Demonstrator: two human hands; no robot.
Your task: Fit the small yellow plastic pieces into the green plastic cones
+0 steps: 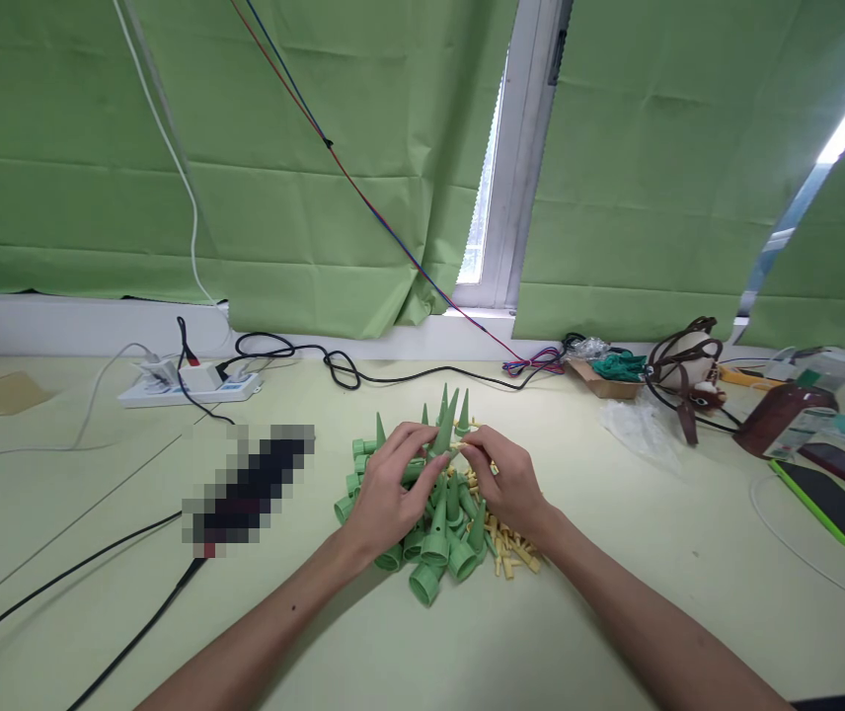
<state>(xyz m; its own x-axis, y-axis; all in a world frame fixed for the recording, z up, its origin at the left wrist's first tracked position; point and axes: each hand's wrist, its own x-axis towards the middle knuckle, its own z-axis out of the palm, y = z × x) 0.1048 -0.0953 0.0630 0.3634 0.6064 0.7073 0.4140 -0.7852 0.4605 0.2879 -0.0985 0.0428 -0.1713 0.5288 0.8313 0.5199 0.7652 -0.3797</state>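
Observation:
Between the thumb and fingers of my left hand (391, 489) is a green plastic cone (447, 423), tilted with its narrow tip up. Close beside the cone's lower part, the fingertips of my right hand (509, 479) are pinched on a small yellow plastic piece (457, 447), mostly covered by the fingers. Under and around both hands lies a heap of green cones (435, 543), some upright, others on their sides with open round ends showing. Small yellow plastic pieces (515, 551) are piled at the heap's right, beneath my right hand.
A blurred-out dark object (252, 494) with a black cable lies left of the heap. Behind it sits a white power strip (190, 385). To the right are a small cardboard box (604, 380), a plastic bag (641, 430), a brown bottle (785, 420) and a green-edged phone (837, 509).

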